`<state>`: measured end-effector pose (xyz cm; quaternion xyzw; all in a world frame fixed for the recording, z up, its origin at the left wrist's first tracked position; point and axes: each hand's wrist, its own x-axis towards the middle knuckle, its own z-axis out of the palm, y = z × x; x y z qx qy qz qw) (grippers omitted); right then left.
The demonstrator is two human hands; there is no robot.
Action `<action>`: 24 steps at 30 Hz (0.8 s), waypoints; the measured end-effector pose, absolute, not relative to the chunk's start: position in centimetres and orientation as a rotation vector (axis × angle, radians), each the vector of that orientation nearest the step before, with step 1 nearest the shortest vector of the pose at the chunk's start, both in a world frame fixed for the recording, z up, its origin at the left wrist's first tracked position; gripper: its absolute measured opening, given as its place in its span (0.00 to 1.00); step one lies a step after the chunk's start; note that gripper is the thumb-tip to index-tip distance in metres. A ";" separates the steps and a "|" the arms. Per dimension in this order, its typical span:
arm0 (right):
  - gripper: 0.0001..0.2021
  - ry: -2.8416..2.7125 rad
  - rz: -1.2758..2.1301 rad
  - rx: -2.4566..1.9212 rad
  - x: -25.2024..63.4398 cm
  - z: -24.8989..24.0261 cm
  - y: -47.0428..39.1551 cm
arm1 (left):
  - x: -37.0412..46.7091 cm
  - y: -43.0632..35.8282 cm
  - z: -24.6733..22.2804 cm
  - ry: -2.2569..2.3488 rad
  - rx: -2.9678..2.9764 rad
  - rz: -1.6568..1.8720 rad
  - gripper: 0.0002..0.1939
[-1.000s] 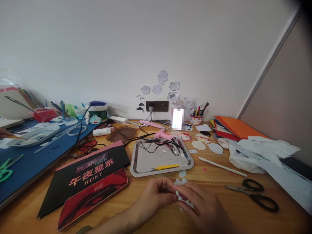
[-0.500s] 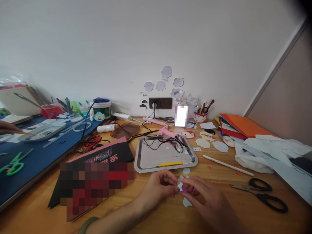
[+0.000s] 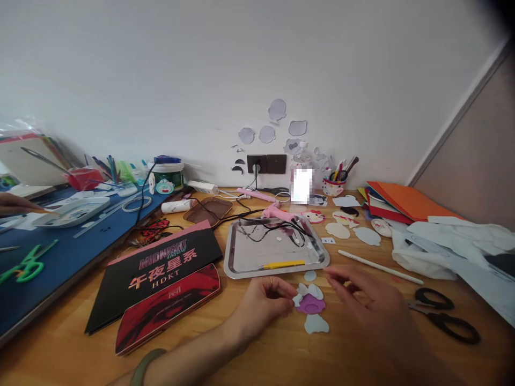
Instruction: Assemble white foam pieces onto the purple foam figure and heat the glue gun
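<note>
My left hand (image 3: 271, 300) pinches the left edge of a small white paper cutout (image 3: 298, 300) beside a purple cutout (image 3: 313, 304). My right hand (image 3: 364, 292) hovers to the right of these pieces, fingers loosely apart, with nothing seen between them. Below the purple piece lies a pale cutout (image 3: 316, 324), and a small pale oval (image 3: 310, 275) sits above it. Just behind my hands is a metal tray (image 3: 257, 252) with a yellow-handled tool (image 3: 284, 264) along its front edge.
Black scissors (image 3: 436, 311) and a white pen (image 3: 380, 266) lie at the right. A black box (image 3: 116, 279) and a red case (image 3: 173, 308) are at the left. Another person's hand (image 3: 16, 205) shows at the far left. A pink glue gun (image 3: 277, 212) rests behind the tray.
My right hand has moved right, away from the cutouts and off the purple piece, and its fingers have parted. My left hand stays at the white piece.
</note>
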<state>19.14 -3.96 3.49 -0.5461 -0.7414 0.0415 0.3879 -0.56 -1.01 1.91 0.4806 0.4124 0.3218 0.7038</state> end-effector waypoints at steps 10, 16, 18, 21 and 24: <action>0.07 -1.864 0.178 -1.448 19.6 4.1 -3.8 | -0.7 -0.8 1.8 1.011 1.115 0.655 0.08; 0.08 -1.896 0.180 -1.474 19.6 4.4 -3.6 | -0.8 -0.9 1.4 1.057 1.193 0.667 0.07; 0.08 -1.900 0.206 -1.509 19.7 4.4 -3.7 | -0.8 -1.0 1.4 1.101 1.249 0.661 0.05; 0.09 -1.895 0.243 -1.550 19.7 4.3 -3.7 | -0.8 -1.0 1.6 1.154 1.318 0.650 0.04; 0.09 -1.900 0.229 -1.547 19.8 4.1 -3.7 | -0.9 -1.0 1.7 1.172 1.338 0.640 0.03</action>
